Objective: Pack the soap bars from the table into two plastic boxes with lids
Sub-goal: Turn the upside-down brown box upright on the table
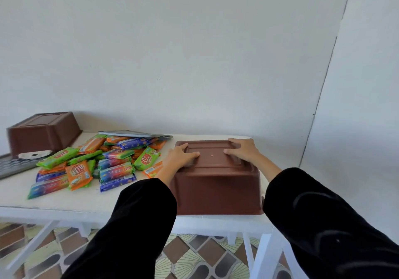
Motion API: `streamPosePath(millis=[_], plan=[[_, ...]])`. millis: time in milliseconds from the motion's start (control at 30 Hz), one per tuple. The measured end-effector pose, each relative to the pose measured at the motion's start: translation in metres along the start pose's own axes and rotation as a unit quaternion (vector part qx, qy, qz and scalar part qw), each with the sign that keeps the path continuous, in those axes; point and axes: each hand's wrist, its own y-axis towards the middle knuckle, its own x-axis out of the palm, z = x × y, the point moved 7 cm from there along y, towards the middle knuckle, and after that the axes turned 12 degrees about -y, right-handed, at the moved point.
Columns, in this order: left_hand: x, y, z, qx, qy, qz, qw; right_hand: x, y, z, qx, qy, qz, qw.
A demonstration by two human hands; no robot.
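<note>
From the head camera, a brown plastic box (218, 190) stood upside down at the front right of the white table (64, 203). Both hands lay on its upturned bottom with fingers stretched out and gripping nothing: the left hand (181, 157) on the left part, the right hand (245, 150) on the right part, a bare strip of brown between them. Black sleeves (138, 224) covered both arms.

Just left of this box lay the soap bars (92, 162), a loose heap in green, orange and blue wrappers. A thin grey slab (133, 134) rested on the far edge of the heap. A second brown box (43, 132), also upside down, sat at the back left corner, with a grey keyboard (15, 167) in front of it.
</note>
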Motion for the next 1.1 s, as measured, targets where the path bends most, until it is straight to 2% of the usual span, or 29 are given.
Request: streamPosePath(millis=[133, 300, 467, 633, 833, 933, 1100], plan=[[0.004, 0.001, -0.007, -0.006, -0.007, -0.003, 1.0, 0.009, 0.0, 0.013, -0.002, 0.03, 0.011, 0.999], [0.006, -0.005, -0.002, 0.05, -0.017, -0.032, 0.998, 0.0, -0.019, 0.022, -0.012, 0.071, 0.049, 0.996], [0.0, -0.042, -0.015, 0.158, -0.055, 0.066, 0.984, 0.017, -0.064, 0.031, -0.058, 0.079, 0.121, 0.988], [-0.003, -0.079, -0.028, 0.279, -0.127, 0.12, 0.944, 0.028, -0.097, 0.038, -0.103, 0.129, 0.238, 0.957], [0.02, -0.099, -0.065, 0.281, -0.078, 0.073, 0.954, 0.071, -0.113, 0.059, -0.113, 0.063, 0.25, 0.959], [0.019, -0.099, -0.07, 0.26, -0.029, 0.081, 0.962, 0.079, -0.12, 0.062, -0.111, 0.05, 0.26, 0.958], [0.008, -0.094, -0.048, 0.247, 0.033, 0.107, 0.963, 0.051, -0.111, 0.048, -0.114, 0.018, 0.27, 0.956]])
